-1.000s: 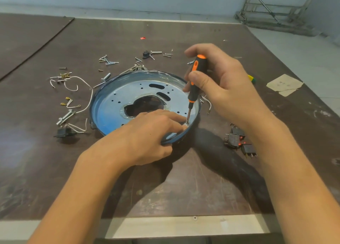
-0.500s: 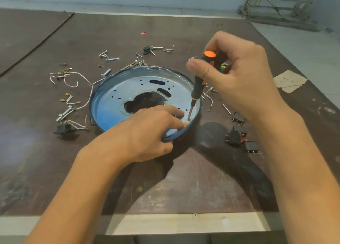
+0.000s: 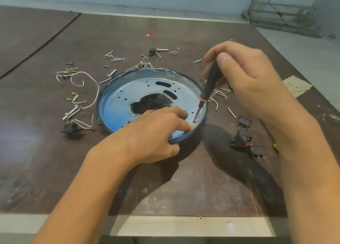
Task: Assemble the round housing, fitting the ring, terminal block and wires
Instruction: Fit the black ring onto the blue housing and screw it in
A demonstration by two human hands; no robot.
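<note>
Soft, fairly bright light falls from about 11 o'clock, so my right hand [image 3: 244, 78] and arm throw a heavy dark shadow [image 3: 239, 162] across the table [image 3: 184, 194] toward 5 o'clock, and my left hand [image 3: 154, 133] casts a shorter one beneath itself. The round housing [image 3: 117, 107] glares pale blue-white, with a dull sheen on the table at 9 o'clock. The screwdriver [image 3: 209, 85] reads fairly crisp, while the wide lens bows the table's edges and my forearms at 6 o'clock look soft.
</note>
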